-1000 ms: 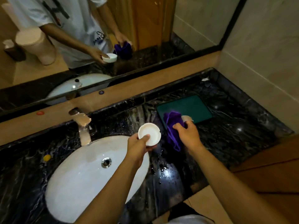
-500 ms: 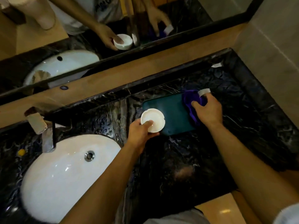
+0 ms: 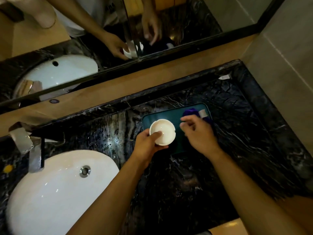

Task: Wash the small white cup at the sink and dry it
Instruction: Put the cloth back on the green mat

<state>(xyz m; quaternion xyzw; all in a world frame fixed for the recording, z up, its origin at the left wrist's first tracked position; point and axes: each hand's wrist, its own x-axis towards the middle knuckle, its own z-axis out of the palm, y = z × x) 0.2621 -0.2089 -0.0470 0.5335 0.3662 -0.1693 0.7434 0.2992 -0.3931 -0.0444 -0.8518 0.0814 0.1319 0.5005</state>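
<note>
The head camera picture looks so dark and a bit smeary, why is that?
Head view: the room light is dim, so the black counter nearly vanishes while the white sink glares; the right hand has motion-blurred fingers; the left hand and small white cup look sharper; wide-angle bending curves the mirror edge.

Right hand [image 3: 198, 134]: fingertips motion-blurred, grip unreadable. It hides the 6 o'clock part of the purple cloth [image 3: 190, 112]. Left hand [image 3: 149, 145] covers the white cup [image 3: 162, 131] at 7 o'clock. Sink basin [image 3: 55, 192] cut off at frame's 7 o'clock edge. Faucet [image 3: 27, 145] smeared.
</note>
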